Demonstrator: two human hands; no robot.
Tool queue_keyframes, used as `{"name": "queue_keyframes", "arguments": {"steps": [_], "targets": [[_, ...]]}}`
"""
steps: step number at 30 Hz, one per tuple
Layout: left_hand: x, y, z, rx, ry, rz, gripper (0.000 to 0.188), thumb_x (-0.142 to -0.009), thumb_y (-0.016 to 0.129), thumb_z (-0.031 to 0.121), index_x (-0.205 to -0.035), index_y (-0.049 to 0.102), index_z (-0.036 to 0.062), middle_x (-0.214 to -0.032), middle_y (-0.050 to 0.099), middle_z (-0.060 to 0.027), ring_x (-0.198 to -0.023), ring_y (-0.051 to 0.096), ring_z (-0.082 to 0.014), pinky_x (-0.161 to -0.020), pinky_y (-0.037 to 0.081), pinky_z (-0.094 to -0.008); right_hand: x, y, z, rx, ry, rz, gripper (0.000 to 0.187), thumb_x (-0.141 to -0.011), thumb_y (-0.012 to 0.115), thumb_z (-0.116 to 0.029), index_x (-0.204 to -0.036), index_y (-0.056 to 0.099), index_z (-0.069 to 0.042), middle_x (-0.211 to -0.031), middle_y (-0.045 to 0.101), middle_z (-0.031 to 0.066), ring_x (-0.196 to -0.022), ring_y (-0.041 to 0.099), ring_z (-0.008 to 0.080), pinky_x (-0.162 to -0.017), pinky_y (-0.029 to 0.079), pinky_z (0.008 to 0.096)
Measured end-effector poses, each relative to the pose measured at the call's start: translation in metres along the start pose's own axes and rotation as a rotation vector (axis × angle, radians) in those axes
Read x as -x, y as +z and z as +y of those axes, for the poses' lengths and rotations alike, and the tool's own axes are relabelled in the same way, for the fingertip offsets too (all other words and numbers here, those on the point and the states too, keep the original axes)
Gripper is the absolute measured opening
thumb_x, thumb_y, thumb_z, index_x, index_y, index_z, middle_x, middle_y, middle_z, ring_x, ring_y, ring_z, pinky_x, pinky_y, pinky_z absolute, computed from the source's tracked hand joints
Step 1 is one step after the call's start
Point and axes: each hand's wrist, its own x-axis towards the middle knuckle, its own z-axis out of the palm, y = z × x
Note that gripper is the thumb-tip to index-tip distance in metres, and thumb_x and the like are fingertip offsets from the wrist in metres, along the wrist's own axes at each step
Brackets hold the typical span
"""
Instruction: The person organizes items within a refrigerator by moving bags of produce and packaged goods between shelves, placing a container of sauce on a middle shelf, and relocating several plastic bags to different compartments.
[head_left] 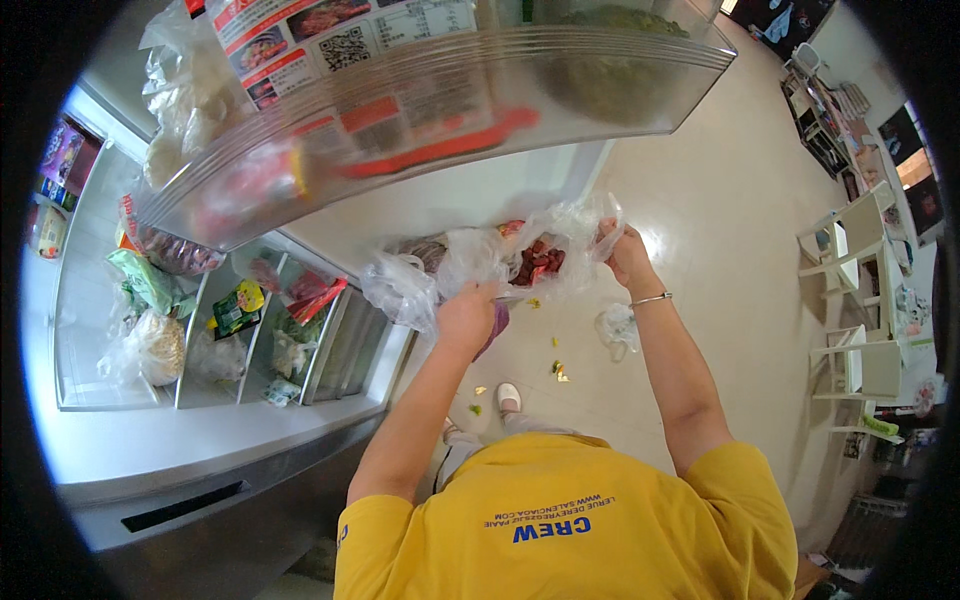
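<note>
1. Right now, your right hand (630, 260) pinches the edge of a clear plastic bag (585, 230) between thumb and fingers, so that grip is clamped on thin film.
2. Your left hand (468, 318) looks curled closed on the same cloudy plastic, though its fingertips are hidden from you.
3. Between your two grips lie the dark red pieces (537, 262), showing through or inside the bag; whether anything beneath bears their weight, you cannot tell.
4. Done, as far as you can judge: the plastic is drawn out between your hands and its contents are in reach.
5. Left, seemingly: the red pieces remain with the bag, and neither grip is free of it.
6. Below your right grip, a crumpled bag (618, 328) lies on the floor, with small yellow-green scraps (558, 370) beside it, not picked up.
7. Above your grips, the clear door bin (690, 70) is loaded; left of them, the fridge shelves hold bagged food (160, 345).
</note>
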Motion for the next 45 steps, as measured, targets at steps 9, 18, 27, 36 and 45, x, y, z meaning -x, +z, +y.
{"name": "queue_keyframes", "arguments": {"steps": [9, 18, 27, 36, 45], "targets": [[-0.014, -0.105, -0.005, 0.074, 0.028, 0.455, 0.027, -0.082, 0.052, 0.011, -0.106, 0.063, 0.0163, -0.089, 0.061, -0.0121, -0.079, 0.06, -0.0322, -0.066, 0.049, -0.0409, 0.008, 0.038, -0.036, -0.327, -0.131, -0.227, 0.014, -0.092, 0.05, -0.021, -0.085, 0.053, -0.01, -0.075, 0.055, 0.0006, -0.068, 0.056, 0.0139, -0.066, 0.048, 0.0287], [0.033, -0.089, -0.092, 0.092, -0.087, 0.165, 0.035, -0.078, 0.05, 0.0, -0.109, 0.063, 0.0111, -0.097, 0.063, -0.0166, -0.087, 0.06, -0.0323, -0.074, 0.048, -0.0342, 0.021, 0.074, 0.038, 0.02, 0.17, -0.239, 0.022, -0.091, 0.052, -0.019, -0.108, 0.055, -0.007, -0.092, 0.061, 0.0045, -0.077, 0.061, 0.0136, -0.064, 0.053, 0.0283], [0.055, -0.07, -0.094, 0.47, -0.197, 0.236, 0.04, -0.077, 0.046, -0.004, -0.113, 0.06, 0.0065, -0.103, 0.063, -0.0178, -0.09, 0.063, -0.0257, -0.082, 0.045, -0.0304, 0.056, 0.098, 0.017, 0.456, -0.828, -0.001, 0.018, -0.088, 0.054, -0.013, -0.101, 0.059, -0.002, -0.097, 0.062, 0.0093, -0.087, 0.06, 0.0187, -0.078, 0.047, 0.031], [0.061, -0.09, -0.089, 0.494, -0.388, 0.176, 0.033, -0.079, 0.049, -0.004, -0.109, 0.06, 0.0001, -0.091, 0.063, -0.0076, -0.079, 0.054, -0.0101, -0.073, 0.042, -0.0228, 0.033, 0.193, 0.072, 1.306, -0.905, -0.236, 0.009, -0.076, 0.055, -0.013, -0.077, 0.058, -0.005, -0.079, 0.059, 0.0136, -0.079, 0.059, 0.0292, -0.07, 0.048, 0.0404], [0.051, -0.092, -0.089, 0.362, -0.242, 0.276, 0.034, -0.079, 0.046, -0.004, -0.11, 0.06, -0.0005, -0.08, 0.059, -0.0062, -0.066, 0.048, -0.0115, -0.062, 0.041, -0.0253, 0.039, 0.19, 0.065, 1.063, -0.901, -0.287, 0.016, -0.071, 0.06, -0.015, -0.083, 0.054, -0.007, -0.086, 0.06, 0.0116, -0.081, 0.058, 0.0292, -0.069, 0.046, 0.0402]]}}
